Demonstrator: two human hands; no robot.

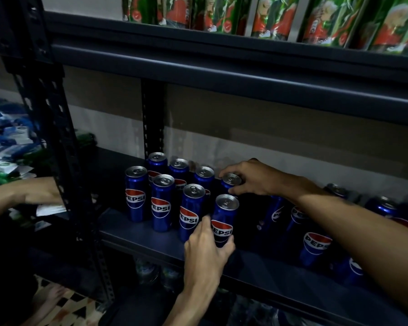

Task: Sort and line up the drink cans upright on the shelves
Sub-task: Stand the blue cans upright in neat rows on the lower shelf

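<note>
Dark metal shelving fills your view, with a perforated upright post (64, 149) on the left and a pale wall behind; on the middle shelf (146, 232) stand the blue Pepsi cans (163, 203), upright in two slanting rows, one behind the other, tops silver and logos facing you.

Your left hand (206, 250) comes up from below and grips the front can (223, 215) at the right end of the near row, fingers and thumb curled round its lower half; that can stands on the shelf just beside its neighbour.

Your right hand (252, 178) reaches in from the right and pinches the rear can (231, 179) by its rim, fingertips curled around the top, at the right end of the far row.

Under and beyond your right forearm sit more loose cans (316, 245), spread along the right part of the same shelf; they are dim and partly hidden, so you cannot tell whether each one stands straight.

On the shelf above runs a row of green cans (276, 17) with red figures printed on them.

Left of the post, another person's hand (40, 192) rests on a white packet (51, 209), near a heap of blue, white and green packets (7, 147); below the middle shelf you see clear bottles (151, 271), and patterned floor tiles (66, 304) at the lower left.
</note>
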